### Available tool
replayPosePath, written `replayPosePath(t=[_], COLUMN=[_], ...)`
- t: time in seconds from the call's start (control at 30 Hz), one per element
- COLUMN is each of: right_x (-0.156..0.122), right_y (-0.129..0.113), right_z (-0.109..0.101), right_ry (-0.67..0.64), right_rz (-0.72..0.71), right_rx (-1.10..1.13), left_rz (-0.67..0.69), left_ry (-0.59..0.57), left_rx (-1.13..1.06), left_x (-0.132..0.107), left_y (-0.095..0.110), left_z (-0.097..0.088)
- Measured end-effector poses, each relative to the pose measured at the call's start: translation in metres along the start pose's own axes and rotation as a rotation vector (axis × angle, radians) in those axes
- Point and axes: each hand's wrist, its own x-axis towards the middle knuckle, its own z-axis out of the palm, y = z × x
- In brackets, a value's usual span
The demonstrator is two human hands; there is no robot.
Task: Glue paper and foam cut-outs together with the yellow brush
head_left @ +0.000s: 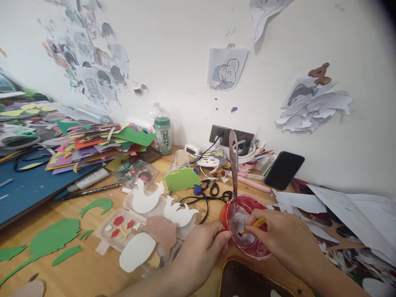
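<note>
My left hand point(202, 247) is closed at the near left side of a red bowl point(256, 202), thumb and finger on its rim. Over the bowl's right side, my right hand point(284, 237) pinches a slim yellow-handled tool point(260, 222), its tip down inside. Whitish, translucent material point(236, 222) lies in the bowl; whether it sits in a smaller cup I cannot tell. A long metal handle point(234, 165) stands upright against the bowl's far side. Left of my left hand lie a brown cut-out point(161, 233) and a pale oval cut-out point(137, 251).
White bird-like cut-outs point(147, 196) and green cut-outs point(55, 237) lie on the wooden table. A stack of coloured paper point(99, 144), a green-labelled bottle point(163, 134), black scissors point(214, 189) and a phone point(284, 169) stand or lie behind. A dark tray-like object point(244, 280) is at the front.
</note>
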Motion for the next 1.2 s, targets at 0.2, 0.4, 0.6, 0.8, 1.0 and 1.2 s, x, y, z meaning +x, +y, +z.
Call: replayPosePath(t=[0.2,0.4,0.6,0.8,1.0,1.2], right_x=[0.000,0.000,0.002,-0.001,-0.005,-0.007], right_y=[0.001,0.002,0.001,0.004,0.005,0.004], right_z=[0.001,0.002,0.002,0.004,0.004,0.003], right_ry=[0.013,-0.001,-0.008,-0.030,-0.073,-0.086], right_rz=[-0.015,-0.017,-0.021,0.002,0.033,0.066], right_rx=[-0.003,-0.016,-0.042,-0.019,0.028,0.045], left_rz=[0.008,-0.004,0.008,0.015,0.032,0.058], left_ry=[-0.004,-0.009,-0.002,-0.007,-0.019,-0.014], left_rx=[0.020,0.052,0.073,0.132,0.203,0.234], left_x=[0.000,0.001,-0.001,-0.001,-0.005,-0.005], left_y=[0.000,0.001,0.003,0.009,0.012,0.010], left_z=[0.000,-0.001,-0.002,-0.002,0.000,0.001])
